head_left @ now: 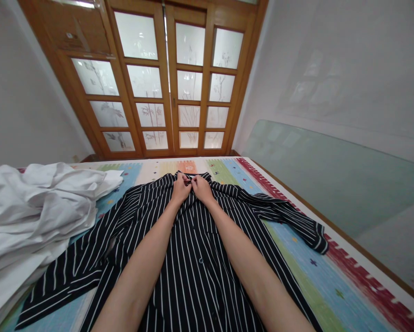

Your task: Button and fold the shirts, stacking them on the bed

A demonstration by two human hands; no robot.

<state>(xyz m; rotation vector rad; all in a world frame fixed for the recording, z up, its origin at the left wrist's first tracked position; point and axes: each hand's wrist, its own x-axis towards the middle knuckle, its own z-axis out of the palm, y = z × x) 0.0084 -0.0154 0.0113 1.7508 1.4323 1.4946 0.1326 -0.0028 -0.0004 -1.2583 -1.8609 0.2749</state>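
A black shirt with white stripes [189, 258] lies spread front side up, its sleeves out to both sides and its collar at the far end. Just below the collar, my left hand [181, 187] pinches the shirt's front edge. Close beside it, my right hand [200, 188] is closed on the other side of the same front opening. The fingertips of both hands nearly meet, and whatever small part lies between them is hidden. Lower on the front a round button [201, 261] shows.
White crumpled cloth [40, 207] is heaped at the left. Beneath everything is a colourful patterned bed cover [310, 263]. A pale green panel [317, 175] stands along the right wall. Wooden glass-paned doors [168, 83] rise beyond the far edge.
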